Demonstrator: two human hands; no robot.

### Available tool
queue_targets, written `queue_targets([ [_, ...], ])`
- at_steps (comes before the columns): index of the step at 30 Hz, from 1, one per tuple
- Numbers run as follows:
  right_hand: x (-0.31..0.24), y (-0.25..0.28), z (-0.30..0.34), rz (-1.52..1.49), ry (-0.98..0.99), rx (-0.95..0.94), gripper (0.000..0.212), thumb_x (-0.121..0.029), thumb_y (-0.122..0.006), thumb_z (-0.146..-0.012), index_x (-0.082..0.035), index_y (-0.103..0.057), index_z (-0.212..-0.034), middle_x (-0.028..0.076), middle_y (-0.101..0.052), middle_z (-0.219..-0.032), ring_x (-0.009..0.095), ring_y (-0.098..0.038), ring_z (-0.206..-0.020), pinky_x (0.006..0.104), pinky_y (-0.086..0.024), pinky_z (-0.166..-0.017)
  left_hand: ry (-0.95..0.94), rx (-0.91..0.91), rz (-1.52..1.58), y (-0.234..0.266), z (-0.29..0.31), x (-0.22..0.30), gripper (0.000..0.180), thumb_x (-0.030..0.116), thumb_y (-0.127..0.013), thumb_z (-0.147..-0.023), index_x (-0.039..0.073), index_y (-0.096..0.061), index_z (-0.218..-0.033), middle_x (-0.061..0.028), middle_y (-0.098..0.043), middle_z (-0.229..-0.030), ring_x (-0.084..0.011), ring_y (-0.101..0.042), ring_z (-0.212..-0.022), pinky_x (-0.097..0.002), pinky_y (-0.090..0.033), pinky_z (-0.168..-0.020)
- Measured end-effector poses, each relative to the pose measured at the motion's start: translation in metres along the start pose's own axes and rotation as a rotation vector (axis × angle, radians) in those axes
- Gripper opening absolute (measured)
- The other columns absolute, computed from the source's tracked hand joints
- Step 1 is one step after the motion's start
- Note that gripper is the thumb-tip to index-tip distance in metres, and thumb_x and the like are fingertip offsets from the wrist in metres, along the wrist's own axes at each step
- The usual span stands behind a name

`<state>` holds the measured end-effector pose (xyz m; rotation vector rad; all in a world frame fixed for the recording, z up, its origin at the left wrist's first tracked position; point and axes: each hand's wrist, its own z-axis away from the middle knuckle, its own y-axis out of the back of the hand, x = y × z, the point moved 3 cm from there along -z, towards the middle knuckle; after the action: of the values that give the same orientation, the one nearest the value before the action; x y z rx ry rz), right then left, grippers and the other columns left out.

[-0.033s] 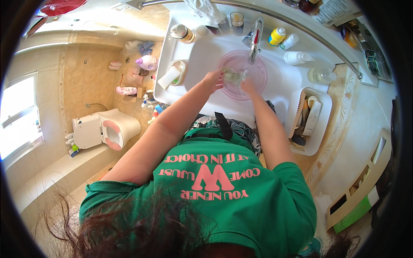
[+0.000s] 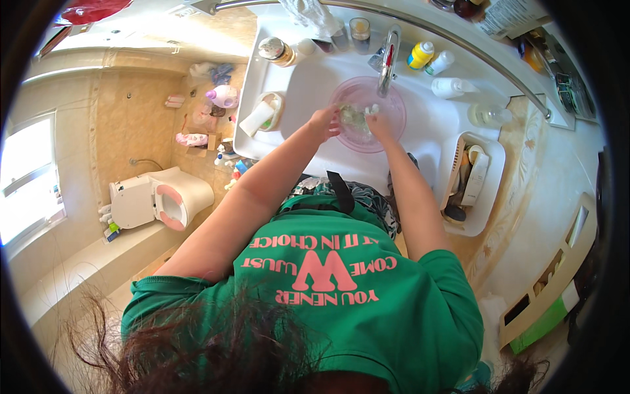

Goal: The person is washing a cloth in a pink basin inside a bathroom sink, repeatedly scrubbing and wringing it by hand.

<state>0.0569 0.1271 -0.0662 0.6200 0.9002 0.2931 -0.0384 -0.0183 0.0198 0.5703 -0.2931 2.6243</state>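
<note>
Greenish item [image 2: 354,119] between left hand [image 2: 324,124] and right hand [image 2: 380,125]; basin [image 2: 398,110] beneath

Pink lettering [image 2: 323,270] — several lines — across the green shirt [image 2: 420,322].

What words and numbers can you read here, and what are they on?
Green shirt: big pink lettering, clear enough to read, but I don't copy out printed words.
White package at upper right: rows of print, too small to read.
White box in the basket: faint marks, too small to read.
</note>
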Motion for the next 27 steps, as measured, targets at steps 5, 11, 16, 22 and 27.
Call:
queue_targets([
  [5, -0.08, 0.051, 0.04, -0.647, 0.207, 0.32, 0.034, -0.034, -0.062, -0.072, -0.001, -0.05, -0.071, 0.006, -0.053, -0.061, 0.015, -0.049, -0.053, 0.0283, -0.038, -0.047, 0.138, 0.084, 0.226, -0.026, 0.041, 0.018, 0.042, 0.042, -0.043, -0.083, 0.007, -0.046, -0.106, -0.0103, -0.033, -0.126, -0.0312, -0.034, -0.114, -0.0458, -0.036, -0.089],
  [11, -0.178, 0.07, 0.099, -0.692, 0.501, 0.363, 0.035, -0.024, -0.066, -0.07, -0.006, -0.036, -0.064, 0.004, -0.043, -0.056, 0.016, -0.042, -0.049, 0.03, -0.036, -0.047, 0.008, -0.906, 0.561, -0.016, 0.008, 0.019, 0.038, 0.04, -0.036, -0.086, 0.008, -0.049, -0.105, -0.0097, -0.05, -0.109, -0.0261, -0.049, -0.099, -0.0407, -0.042, -0.085],
  [16, -0.198, 0.061, 0.117, -0.471, 0.547, 0.584, 0.026, -0.02, -0.062, -0.07, -0.002, -0.044, -0.075, 0.007, -0.043, -0.057, 0.025, -0.047, -0.052, 0.0341, -0.039, -0.05, -0.094, -0.921, 0.564, -0.031, 0.018, 0.017, 0.036, 0.036, -0.035, -0.087, 0.008, -0.049, -0.104, -0.0092, -0.051, -0.106, -0.0252, -0.051, -0.096, -0.0395, -0.042, -0.084],
  [22, -0.196, 0.066, 0.112, -0.268, 0.467, 0.718, 0.04, -0.019, -0.058, -0.072, 0.003, -0.045, -0.102, 0.004, -0.047, -0.06, 0.025, -0.052, -0.052, 0.0348, -0.042, -0.047, -0.157, -0.935, 0.611, -0.035, 0.019, 0.013, 0.033, 0.032, -0.033, -0.087, 0.007, -0.049, -0.103, -0.0086, -0.052, -0.102, -0.0241, -0.052, -0.093, -0.0381, -0.043, -0.083],
  [27, -0.184, 0.072, 0.093, -0.358, 0.39, 0.764, 0.019, -0.02, -0.057, -0.072, -0.005, -0.045, -0.077, 0.007, -0.049, -0.058, 0.031, -0.052, -0.054, 0.039, -0.041, -0.048, -0.194, -0.902, 0.649, -0.039, 0.025, 0.013, 0.031, 0.029, -0.032, -0.088, 0.007, -0.049, -0.102, -0.0081, -0.054, -0.098, -0.0231, -0.053, -0.09, -0.0368, -0.043, -0.082],
])
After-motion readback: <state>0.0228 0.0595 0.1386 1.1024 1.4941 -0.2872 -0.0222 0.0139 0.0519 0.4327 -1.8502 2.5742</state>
